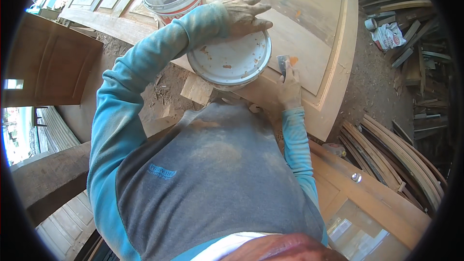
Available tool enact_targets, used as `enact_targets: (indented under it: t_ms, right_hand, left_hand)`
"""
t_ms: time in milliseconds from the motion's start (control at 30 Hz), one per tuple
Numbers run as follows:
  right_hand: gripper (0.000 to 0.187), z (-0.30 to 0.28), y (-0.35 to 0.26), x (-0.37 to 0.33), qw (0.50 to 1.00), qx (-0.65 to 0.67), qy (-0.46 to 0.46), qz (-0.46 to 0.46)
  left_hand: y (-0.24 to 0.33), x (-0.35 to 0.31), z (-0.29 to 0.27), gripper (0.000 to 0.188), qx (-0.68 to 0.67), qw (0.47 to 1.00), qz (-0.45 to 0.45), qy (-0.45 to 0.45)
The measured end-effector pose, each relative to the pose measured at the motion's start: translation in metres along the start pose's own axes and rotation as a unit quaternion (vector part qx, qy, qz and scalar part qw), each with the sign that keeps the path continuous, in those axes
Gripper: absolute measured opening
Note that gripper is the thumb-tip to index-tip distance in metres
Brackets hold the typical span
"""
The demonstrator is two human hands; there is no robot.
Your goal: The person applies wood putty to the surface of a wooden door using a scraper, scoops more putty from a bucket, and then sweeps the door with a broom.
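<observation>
Door (pixel 270 2): beyond and right of tub (pixel 232 58); bare panel (pixel 314 36) right of tub gives sweeping room, bounded by moulding (pixel 333 60). Tub: lidded, landmark. Left hand (pixel 241 14): tub's far rim, fingers spread, grasping nothing. Right hand (pixel 290 89): right of tub, clenched round scraper (pixel 282 62); low angle, even pressure advisable.
</observation>
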State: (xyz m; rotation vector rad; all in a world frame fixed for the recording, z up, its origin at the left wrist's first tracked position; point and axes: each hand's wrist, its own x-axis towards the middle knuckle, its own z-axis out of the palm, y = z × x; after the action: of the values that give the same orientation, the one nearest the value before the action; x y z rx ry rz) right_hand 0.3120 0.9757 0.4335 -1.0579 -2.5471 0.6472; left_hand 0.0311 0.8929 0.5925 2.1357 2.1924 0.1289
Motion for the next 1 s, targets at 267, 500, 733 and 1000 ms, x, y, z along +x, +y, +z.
enact_targets:
  t_ms: [267,500,733,1000]
  right_hand:
    - [0.055,0.002,0.001,-0.002,0.999,-0.045,-0.014,-0.014]
    - [0.053,-0.051,-0.066,0.009,0.986,-0.008,0.093,-0.137]
    - [0.064,-0.085,-0.143,-0.001,0.944,0.153,0.141,-0.257]
    - [0.083,-0.082,-0.147,-0.008,0.957,0.127,0.099,-0.242]
  left_hand:
    - [0.057,-0.069,-0.091,0.085,0.028,0.977,-0.021,0.211]
    - [0.052,-0.074,0.01,0.088,-0.007,0.979,-0.033,0.199]
    - [0.043,-0.092,-0.003,0.079,-0.091,0.95,-0.076,0.29]
    - [0.014,-0.158,0.028,0.071,-0.416,0.806,-0.279,0.316]
